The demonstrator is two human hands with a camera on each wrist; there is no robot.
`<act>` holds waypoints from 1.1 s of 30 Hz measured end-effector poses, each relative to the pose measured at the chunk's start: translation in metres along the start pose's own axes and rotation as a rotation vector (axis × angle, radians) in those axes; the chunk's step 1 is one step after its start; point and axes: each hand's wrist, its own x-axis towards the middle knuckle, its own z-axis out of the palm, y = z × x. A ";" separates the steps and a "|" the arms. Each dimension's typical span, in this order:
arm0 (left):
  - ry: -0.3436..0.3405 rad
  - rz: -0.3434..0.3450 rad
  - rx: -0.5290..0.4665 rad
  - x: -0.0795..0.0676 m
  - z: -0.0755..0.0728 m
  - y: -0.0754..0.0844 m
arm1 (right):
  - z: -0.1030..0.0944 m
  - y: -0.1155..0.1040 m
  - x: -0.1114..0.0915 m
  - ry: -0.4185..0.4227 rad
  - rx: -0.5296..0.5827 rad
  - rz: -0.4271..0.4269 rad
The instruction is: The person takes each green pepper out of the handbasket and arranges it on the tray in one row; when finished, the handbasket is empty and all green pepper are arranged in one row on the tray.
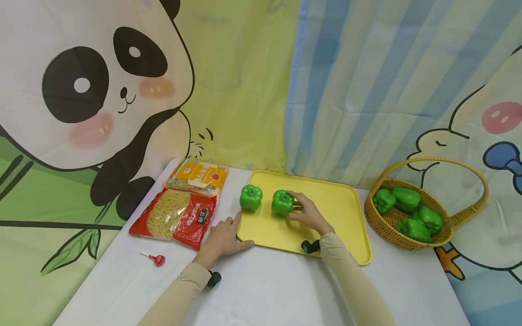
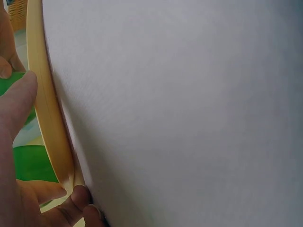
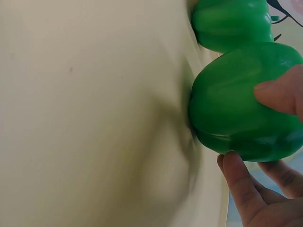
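A yellow tray (image 1: 330, 208) lies on the white table. My left hand (image 1: 224, 236) holds its near left corner; in the left wrist view the thumb (image 2: 21, 99) touches the rim and the other fingers bend around the corner. Toward the left half of the tray my right hand (image 1: 308, 213) grips a green bell pepper (image 1: 281, 203), thumb on one side and fingers on the other. The right wrist view shows this pepper (image 3: 232, 104) up close, against the tray surface. Another green bell pepper (image 1: 250, 198) stands upright near the tray's left edge.
Right of the tray stands a wicker basket (image 1: 377, 222) with a tall handle, holding several green peppers (image 1: 428, 218). On the left lie a red pasta bag (image 1: 175, 217) and an orange-yellow food bag (image 1: 197, 176). A red lollipop (image 1: 158, 260) is nearer. Printed curtains hang behind.
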 end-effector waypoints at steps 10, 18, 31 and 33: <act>-0.006 -0.001 -0.007 0.000 0.000 -0.001 | 0.008 -0.004 0.009 -0.030 0.006 -0.010; -0.020 -0.014 -0.020 0.000 -0.001 0.001 | 0.017 -0.007 0.016 -0.038 0.007 -0.034; -0.023 -0.020 -0.016 -0.002 -0.002 0.002 | 0.024 -0.010 0.023 -0.036 0.027 -0.036; -0.020 -0.020 -0.019 -0.002 -0.002 0.002 | 0.023 -0.009 0.023 -0.038 0.028 -0.039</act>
